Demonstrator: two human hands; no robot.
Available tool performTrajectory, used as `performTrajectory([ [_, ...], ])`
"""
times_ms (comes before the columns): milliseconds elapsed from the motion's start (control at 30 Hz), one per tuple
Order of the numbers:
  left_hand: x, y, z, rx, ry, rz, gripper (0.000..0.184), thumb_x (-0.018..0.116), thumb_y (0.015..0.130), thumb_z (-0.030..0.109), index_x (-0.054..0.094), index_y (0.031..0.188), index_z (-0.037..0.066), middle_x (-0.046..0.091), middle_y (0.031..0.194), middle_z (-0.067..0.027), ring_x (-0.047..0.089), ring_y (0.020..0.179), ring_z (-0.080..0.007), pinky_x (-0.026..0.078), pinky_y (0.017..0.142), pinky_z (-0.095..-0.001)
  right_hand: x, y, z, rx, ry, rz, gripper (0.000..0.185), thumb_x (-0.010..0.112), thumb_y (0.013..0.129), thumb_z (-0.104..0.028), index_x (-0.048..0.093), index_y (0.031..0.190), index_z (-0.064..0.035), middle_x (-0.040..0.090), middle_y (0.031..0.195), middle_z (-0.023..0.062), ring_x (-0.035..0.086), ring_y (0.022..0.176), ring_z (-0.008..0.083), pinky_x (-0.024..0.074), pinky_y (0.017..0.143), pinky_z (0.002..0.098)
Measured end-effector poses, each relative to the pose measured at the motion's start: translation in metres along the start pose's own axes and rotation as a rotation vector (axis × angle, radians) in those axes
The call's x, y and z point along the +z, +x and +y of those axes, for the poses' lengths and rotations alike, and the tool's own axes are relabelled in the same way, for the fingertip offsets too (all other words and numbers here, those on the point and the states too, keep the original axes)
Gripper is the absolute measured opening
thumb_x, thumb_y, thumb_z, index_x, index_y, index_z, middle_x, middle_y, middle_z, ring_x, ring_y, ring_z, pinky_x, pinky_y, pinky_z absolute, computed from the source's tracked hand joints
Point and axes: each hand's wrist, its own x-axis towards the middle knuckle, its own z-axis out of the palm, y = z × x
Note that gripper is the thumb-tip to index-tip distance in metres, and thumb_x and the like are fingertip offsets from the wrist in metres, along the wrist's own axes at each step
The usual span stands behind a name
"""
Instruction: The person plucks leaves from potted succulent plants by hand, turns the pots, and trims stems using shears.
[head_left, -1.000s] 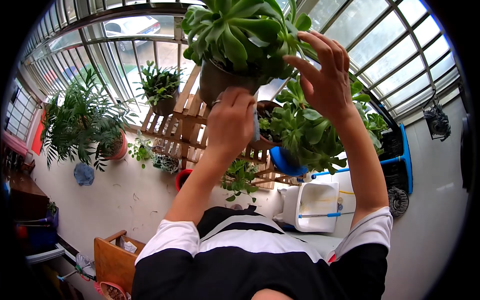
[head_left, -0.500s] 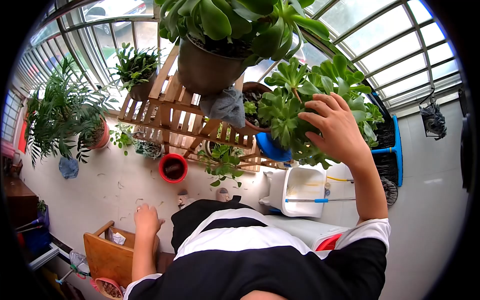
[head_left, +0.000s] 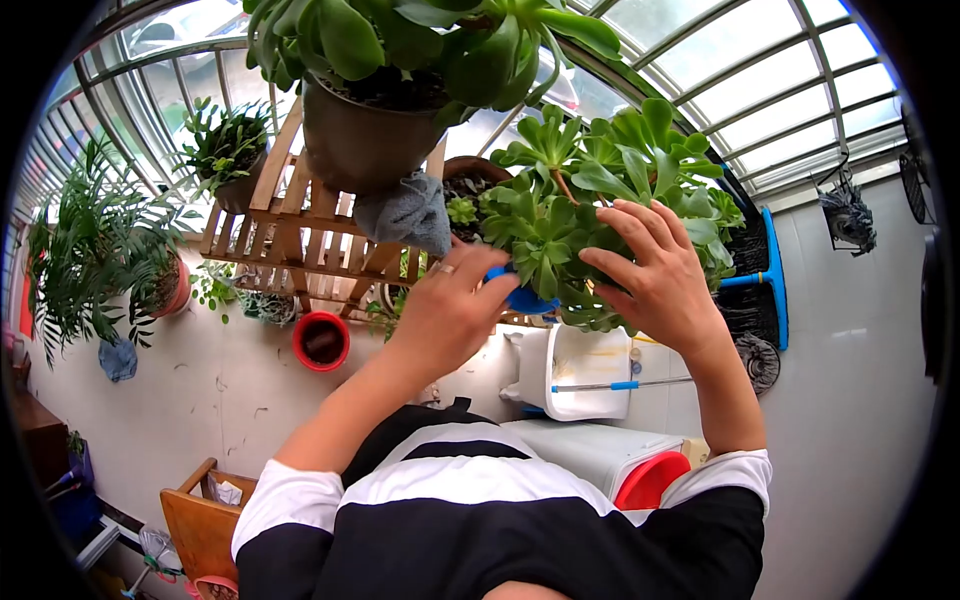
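Note:
My left hand (head_left: 452, 312), with a ring on one finger, is raised to the near side of a brown pot (head_left: 474, 168) on the wooden rack. Its thumb and forefinger are apart beside a blue object (head_left: 528, 297); whether the fingertips touch the pot is hidden. My right hand (head_left: 655, 282) is open, with its spread, bent fingers against the leaves of a bushy green succulent (head_left: 545, 240). The succulent spills over to the right of the brown pot. A grey cloth (head_left: 408, 212) hangs over the rack edge just left of my left hand.
A large potted succulent (head_left: 365, 135) stands high on the wooden rack (head_left: 290, 228). Below are a red pot (head_left: 321, 341) and a white basin (head_left: 590, 372). A blue broom (head_left: 775, 280) leans at right. A wooden stool (head_left: 200, 520) and a leafy palm (head_left: 90, 255) are at left.
My left hand has come up from low at the left to the pot beside the succulent. My right hand stays at the leaves. The view has shifted slightly.

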Motion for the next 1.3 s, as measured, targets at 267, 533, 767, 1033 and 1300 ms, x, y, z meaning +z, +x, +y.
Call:
performTrajectory([
  [267,0.075,0.06,-0.006,0.091,0.012,0.056,0.073,0.085,0.063,0.022,0.056,0.129,0.012,0.038,0.145,-0.0122,0.031,0.139,-0.0351,0.033,0.113,-0.0469,0.006,-0.002,0.017,0.025,-0.054,0.093,0.042,0.078,0.071,-0.017,0.07,0.112,-0.0224,0.057,0.13,0.0052,0.05,0.129,0.0263,0.0352,0.112,0.0461],
  [533,0.086,0.068,-0.032,0.106,-0.009,0.027,0.079,0.076,0.063,0.011,0.047,0.136,0.011,0.046,0.138,-0.0182,0.043,0.132,-0.0396,0.041,0.108,-0.0466,0.018,-0.018,-0.013,-0.253,-0.141,0.344,0.024,0.065,0.081,-0.013,0.071,0.104,-0.0134,0.065,0.117,0.0035,0.059,0.118,0.0214,0.0442,0.101,0.0395],
  [767,0.064,0.066,-0.047,0.035,-0.158,-0.154,0.074,0.069,0.067,0.005,0.042,0.135,0.011,0.044,0.139,-0.0196,0.045,0.129,-0.0441,0.045,0.103,-0.047,0.075,-0.061,-0.078,0.025,0.668,0.057,0.026,0.072,0.079,-0.009,0.069,0.105,-0.0062,0.067,0.095,0.0054,0.066,0.08,0.0229,0.0539,0.069,0.0302],
  [1033,0.058,0.049,-0.037,0.172,-0.259,0.016,0.055,0.071,0.069,0.007,0.053,0.121,0.01,0.044,0.142,-0.0199,0.035,0.139,-0.0425,0.037,0.109,-0.0484,0.163,-0.062,-0.093,1.013,2.027,0.437,0.06,0.074,0.088,-0.018,0.046,0.14,-0.0159,0.058,0.13,0.0037,0.059,0.117,0.0213,0.047,0.098,0.0404],
  [1300,0.067,0.041,-0.011,0.089,-0.088,0.225,0.012,0.079,0.071,0.017,0.073,0.08,0.011,0.049,0.137,-0.013,0.044,0.126,-0.0365,0.041,0.103,-0.0451,0.177,-0.063,-0.09,0.996,2.495,0.81,0.05,0.072,0.088,-0.019,0.052,0.134,-0.0153,0.057,0.133,0.0027,0.055,0.123,0.0242,0.046,0.098,0.0402],
])
